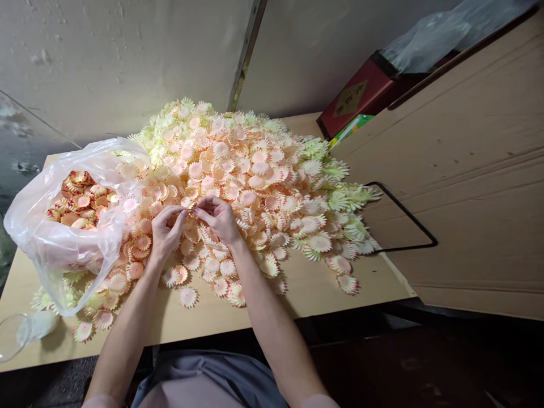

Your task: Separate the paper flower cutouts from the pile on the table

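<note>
A large heap of artificial flower petal discs (250, 170) with frilled edges, pale pink, cream and light green, lies on the table. Over its front left part, my left hand (166, 229) and my right hand (219, 218) meet fingertip to fingertip, both closed in a pinch. Between their fingertips is a small pale petal disc (190, 205), partly covered by the fingers. Left of my hands stands an open clear plastic bag (85, 246), holding darker red-and-yellow petal discs (79, 198). A few loose discs (187, 296) lie nearer the table's front edge.
A wall (127, 62) runs behind the wooden table (204, 320). On the right, a big cardboard sheet (463, 170) and a bent black metal rod (410, 215) border the heap. A red box (352, 93) sits at the back right. A clear cup (15, 337) is at front left.
</note>
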Demonstrator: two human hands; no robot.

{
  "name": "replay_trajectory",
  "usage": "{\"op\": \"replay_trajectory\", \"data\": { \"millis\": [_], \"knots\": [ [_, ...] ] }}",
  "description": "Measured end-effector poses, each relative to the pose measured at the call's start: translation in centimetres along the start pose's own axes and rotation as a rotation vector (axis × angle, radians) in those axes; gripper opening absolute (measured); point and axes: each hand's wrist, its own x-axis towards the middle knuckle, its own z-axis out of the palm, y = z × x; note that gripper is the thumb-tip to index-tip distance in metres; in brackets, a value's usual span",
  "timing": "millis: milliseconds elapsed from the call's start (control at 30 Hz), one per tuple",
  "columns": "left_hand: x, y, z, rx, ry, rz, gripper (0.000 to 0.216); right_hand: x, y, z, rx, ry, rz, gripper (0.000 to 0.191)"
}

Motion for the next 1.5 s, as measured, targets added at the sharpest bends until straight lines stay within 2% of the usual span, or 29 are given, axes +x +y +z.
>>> {"op": "replay_trajectory", "data": {
  "millis": [300,600,800,1267,1500],
  "knots": [
    [-0.1,-0.5,0.0,0.046,0.045,-0.083,0.02,0.2,0.6,-0.6,-0.068,0.054,-0.069,0.023],
    [-0.3,-0.5,0.1,0.04,0.096,-0.092,0.019,0.4,1.4,-0.2,-0.016,0.166,-0.066,0.021],
    [-0.3,-0.4,0.1,0.009,0.109,-0.126,0.019,0.4,1.6,-0.1,-0.038,0.195,-0.062,0.02],
    [-0.6,0.3,0.7,-0.066,0.135,-0.116,0.023,0.5,2.1,0.6,-0.005,0.258,-0.031,0.018],
    [-0.7,0.5,0.9,-0.085,0.14,-0.102,0.022,0.7,2.4,0.9,-0.062,0.292,-0.003,0.017]
  ]
}}
